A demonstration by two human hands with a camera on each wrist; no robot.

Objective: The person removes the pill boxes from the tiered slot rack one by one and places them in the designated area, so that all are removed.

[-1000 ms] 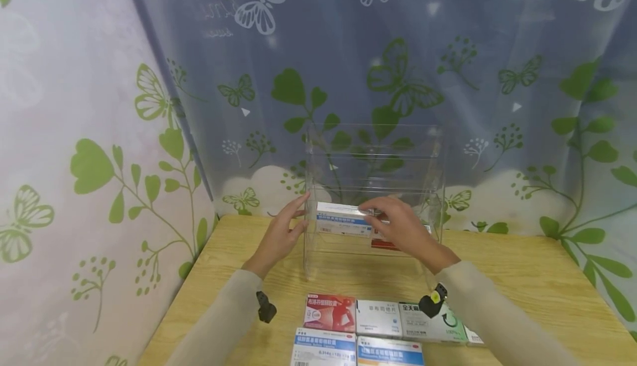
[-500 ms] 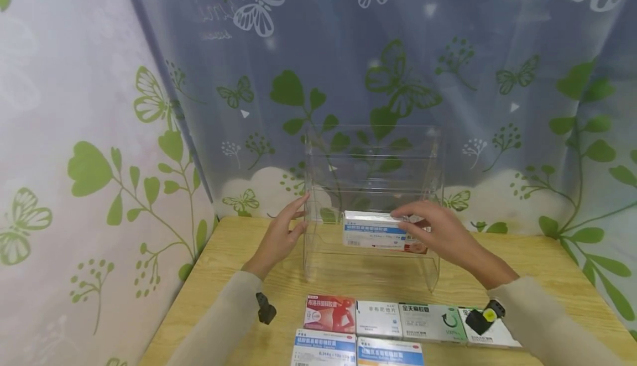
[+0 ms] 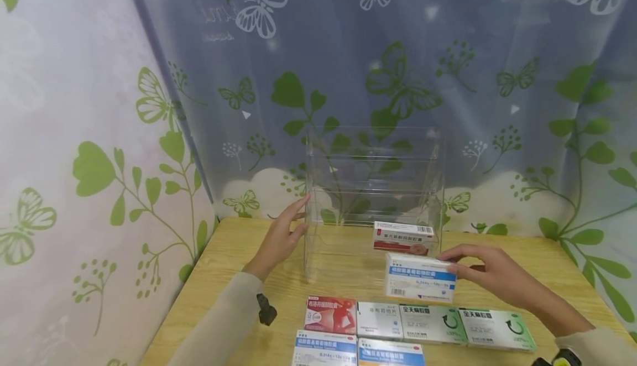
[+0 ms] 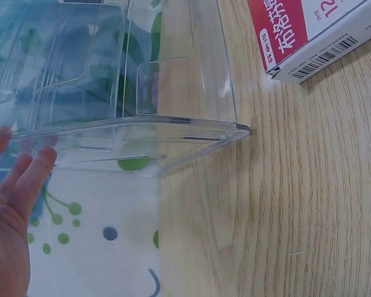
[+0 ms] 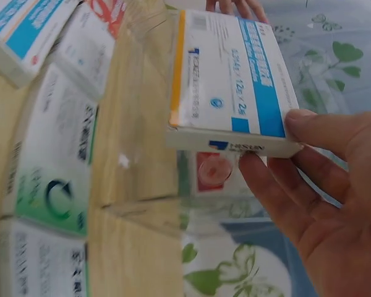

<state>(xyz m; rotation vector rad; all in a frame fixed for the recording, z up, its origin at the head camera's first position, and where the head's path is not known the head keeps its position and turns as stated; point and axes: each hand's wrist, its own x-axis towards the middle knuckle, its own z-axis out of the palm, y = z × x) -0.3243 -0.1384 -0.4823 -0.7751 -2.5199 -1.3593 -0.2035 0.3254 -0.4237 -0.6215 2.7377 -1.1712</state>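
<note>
My right hand (image 3: pixel 490 273) pinches a blue-and-white medicine box (image 3: pixel 420 278) by its right end, in front of a clear acrylic rack (image 3: pixel 343 269). The right wrist view shows the thumb on the box's printed face (image 5: pixel 235 74) and the fingers beneath. My left hand (image 3: pixel 281 240) rests its fingertips against the rack's left side panel. In the left wrist view, that hand (image 4: pixel 15 216) has its fingers extended at the clear panel (image 4: pixel 130 127). Inside the rack, on a lower tier at the right, stands a red-and-white medicine box (image 3: pixel 403 239).
On the wooden table (image 3: pixel 239 322), in front of the rack, medicine boxes lie in rows: a red one (image 3: pixel 330 315), a white one (image 3: pixel 380 320), two green-and-white ones (image 3: pixel 433 323) and two blue-and-white ones (image 3: pixel 325 349). A butterfly-patterned curtain (image 3: pixel 348 51) hangs close behind the rack.
My right hand has drawn the blue-and-white box out of the rack, rightward and toward me, uncovering the red-and-white box behind it. The left hand has stayed at the rack's side.
</note>
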